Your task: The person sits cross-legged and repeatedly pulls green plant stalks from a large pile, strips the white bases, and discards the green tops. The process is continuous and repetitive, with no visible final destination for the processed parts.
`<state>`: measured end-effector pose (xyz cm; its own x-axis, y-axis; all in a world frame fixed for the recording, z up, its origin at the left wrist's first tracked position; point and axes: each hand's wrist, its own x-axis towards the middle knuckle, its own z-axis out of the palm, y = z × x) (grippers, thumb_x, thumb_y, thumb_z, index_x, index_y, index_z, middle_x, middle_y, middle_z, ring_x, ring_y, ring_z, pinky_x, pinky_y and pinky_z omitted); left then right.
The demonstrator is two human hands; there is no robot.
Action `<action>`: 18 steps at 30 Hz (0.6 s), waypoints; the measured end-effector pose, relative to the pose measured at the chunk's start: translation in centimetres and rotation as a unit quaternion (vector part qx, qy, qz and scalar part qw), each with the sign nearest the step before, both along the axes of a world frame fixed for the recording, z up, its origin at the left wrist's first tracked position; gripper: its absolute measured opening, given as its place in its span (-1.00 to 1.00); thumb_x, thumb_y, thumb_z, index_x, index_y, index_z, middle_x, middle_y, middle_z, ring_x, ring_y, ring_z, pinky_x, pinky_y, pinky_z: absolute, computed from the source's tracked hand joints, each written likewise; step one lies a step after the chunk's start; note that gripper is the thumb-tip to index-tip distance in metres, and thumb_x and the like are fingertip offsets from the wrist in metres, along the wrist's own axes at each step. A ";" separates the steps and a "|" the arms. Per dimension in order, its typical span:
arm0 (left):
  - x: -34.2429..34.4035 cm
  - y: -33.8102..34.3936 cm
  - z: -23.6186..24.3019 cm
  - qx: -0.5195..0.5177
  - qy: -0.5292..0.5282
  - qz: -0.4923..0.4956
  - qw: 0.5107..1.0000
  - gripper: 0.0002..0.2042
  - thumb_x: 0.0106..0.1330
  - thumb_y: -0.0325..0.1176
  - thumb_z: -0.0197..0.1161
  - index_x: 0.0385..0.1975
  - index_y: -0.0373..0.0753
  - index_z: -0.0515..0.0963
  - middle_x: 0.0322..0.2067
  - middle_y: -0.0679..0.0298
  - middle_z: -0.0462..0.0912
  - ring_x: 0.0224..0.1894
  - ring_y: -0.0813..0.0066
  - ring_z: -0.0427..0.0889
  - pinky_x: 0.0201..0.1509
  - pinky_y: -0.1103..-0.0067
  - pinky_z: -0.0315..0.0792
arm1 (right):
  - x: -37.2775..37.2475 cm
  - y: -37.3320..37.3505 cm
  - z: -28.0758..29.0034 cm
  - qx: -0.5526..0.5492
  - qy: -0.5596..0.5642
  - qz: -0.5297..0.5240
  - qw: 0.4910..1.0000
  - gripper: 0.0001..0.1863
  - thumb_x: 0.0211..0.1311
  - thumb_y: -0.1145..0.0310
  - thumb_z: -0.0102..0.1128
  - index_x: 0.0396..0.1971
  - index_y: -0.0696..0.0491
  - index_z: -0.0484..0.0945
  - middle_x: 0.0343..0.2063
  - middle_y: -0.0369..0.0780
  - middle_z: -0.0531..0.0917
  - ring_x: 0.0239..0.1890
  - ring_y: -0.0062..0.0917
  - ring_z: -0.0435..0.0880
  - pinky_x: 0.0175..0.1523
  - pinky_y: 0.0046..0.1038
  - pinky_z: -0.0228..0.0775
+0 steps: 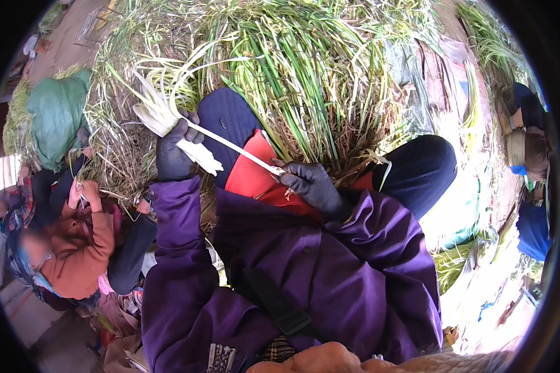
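Note:
In my left hand [174, 152], gloved in black, is a bunch of pale, leek-like stalks [157, 110]. The bunch's white ends show below my fingers, and its yellowish leaves fan out above. My right hand [314, 186], also gloved, pinches the root end of a single white stalk [233, 147]. That stalk slants across between my two hands, over a red cloth [250, 165] on my lap. Just beyond my knees lies a large heap of green and yellow stalks [311, 87], with brownish roots toward me.
On the left sits a person in a rust-coloured top [84, 261], hands raised, near a green sack [57, 115]. Plastic sheeting [410, 87] lies right of the heap. Parts of other people in dark and blue clothing [532, 230] appear at the right rim.

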<state>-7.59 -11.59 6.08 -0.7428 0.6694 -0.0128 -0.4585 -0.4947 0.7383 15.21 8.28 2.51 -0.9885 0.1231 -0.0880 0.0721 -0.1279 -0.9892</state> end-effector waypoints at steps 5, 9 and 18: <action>2.9 1.9 0.0 0.024 -0.049 0.029 0.998 -0.71 0.32 -0.44 0.14 0.01 -0.27 0.36 -0.12 0.12 0.54 -0.42 0.66 0.36 -0.29 0.63 0.33 | -0.5 -0.4 0.4 0.038 -0.032 -0.052 0.997 -0.70 0.37 0.22 0.08 -0.43 0.17 0.52 -0.61 -0.38 0.45 -0.48 -0.76 0.39 -0.35 -0.59 0.31; 7.9 3.3 -0.4 -0.005 -0.062 0.016 0.998 -0.69 0.29 -0.43 0.19 0.01 -0.25 0.37 -0.20 0.17 0.52 -0.46 0.65 0.37 -0.35 0.63 0.34 | -2.0 -1.6 1.5 0.029 -0.052 -0.027 0.998 -0.74 0.37 0.26 0.08 -0.39 0.16 0.52 -0.61 -0.37 0.45 -0.54 -0.74 0.39 -0.39 -0.60 0.30; 6.4 1.6 -2.3 0.026 -0.088 0.043 0.995 -0.86 0.34 -0.43 0.15 -0.16 -0.20 0.41 -0.32 0.27 0.48 -0.52 0.70 0.32 -0.38 0.66 0.30 | 4.5 0.7 0.9 0.180 -0.068 0.013 0.981 -0.79 0.24 0.29 0.19 -0.45 0.14 0.54 -0.70 -0.26 0.48 -0.63 -0.55 0.48 -0.50 -0.43 0.29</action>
